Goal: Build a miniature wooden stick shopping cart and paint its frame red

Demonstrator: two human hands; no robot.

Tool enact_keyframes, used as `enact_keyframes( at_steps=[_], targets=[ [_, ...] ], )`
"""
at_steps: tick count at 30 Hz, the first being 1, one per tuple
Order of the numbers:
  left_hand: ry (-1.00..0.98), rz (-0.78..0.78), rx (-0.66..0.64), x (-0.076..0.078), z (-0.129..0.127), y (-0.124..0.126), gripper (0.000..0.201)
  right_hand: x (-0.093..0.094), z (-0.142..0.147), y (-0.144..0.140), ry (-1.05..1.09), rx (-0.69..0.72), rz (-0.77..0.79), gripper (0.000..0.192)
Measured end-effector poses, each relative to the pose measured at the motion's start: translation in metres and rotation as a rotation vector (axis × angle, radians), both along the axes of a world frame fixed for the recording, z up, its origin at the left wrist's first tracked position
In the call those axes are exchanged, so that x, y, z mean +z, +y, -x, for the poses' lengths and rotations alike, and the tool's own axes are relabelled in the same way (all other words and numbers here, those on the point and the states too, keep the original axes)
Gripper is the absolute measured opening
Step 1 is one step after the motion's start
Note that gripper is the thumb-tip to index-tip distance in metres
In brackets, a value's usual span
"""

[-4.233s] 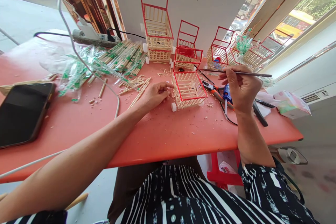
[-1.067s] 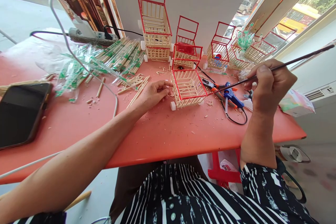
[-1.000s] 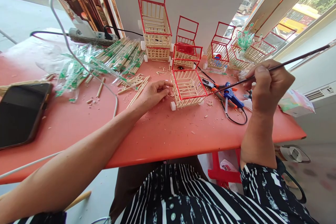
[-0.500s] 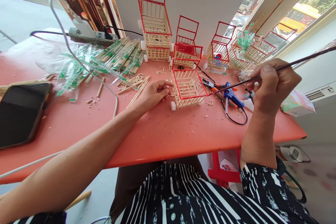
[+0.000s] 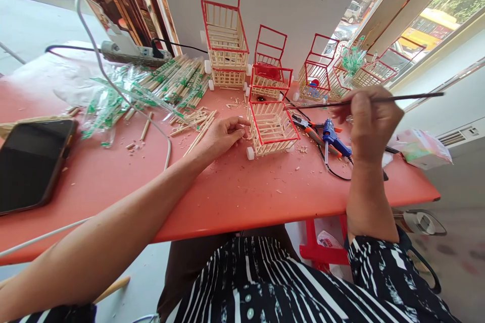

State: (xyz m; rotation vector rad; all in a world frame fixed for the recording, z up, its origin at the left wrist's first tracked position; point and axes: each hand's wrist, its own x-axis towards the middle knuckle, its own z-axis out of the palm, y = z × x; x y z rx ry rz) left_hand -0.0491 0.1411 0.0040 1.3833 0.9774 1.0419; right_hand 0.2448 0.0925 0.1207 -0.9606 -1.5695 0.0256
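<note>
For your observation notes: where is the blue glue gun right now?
The blue glue gun lies on the red table, right of the nearest stick cart, just below the right hand.

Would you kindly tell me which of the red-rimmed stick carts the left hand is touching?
The nearest red-rimmed stick cart, handle-less, standing alone in front; the left hand rests against its left side.

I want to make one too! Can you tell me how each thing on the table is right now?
Left hand: resting on the table, fingers touching the small cart.
Right hand: raised, pinching the thin brush.
Thin brush: held about level, above the table.
Small cart: upright on white wheels, red rim.
Phone: lying flat, screen dark.
Glue gun: lying on the table.
Table: littered with wood chips.
</note>
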Motion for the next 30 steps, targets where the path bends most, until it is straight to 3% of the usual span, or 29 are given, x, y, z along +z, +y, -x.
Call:
enact_keyframes(
  at_steps=[3,12,22,30],
  targets=[
    [0.007,-0.002,0.007,-0.001,0.000,0.001,0.020,-0.009,0.007,0.001,-0.119,0.038,0.097,0.025],
    [0.009,0.010,0.016,0.005,-0.001,-0.001,0.024,-0.028,0.022,0.006,-0.253,0.152,0.136,0.025],
    [-0.006,0.020,0.015,0.007,-0.002,-0.002,0.022,-0.019,0.009,0.008,-0.268,-0.052,0.024,0.031],
    [-0.006,0.012,0.004,0.005,-0.001,-0.001,0.024,-0.018,0.010,0.006,-0.230,-0.023,0.000,0.027]
  ],
)
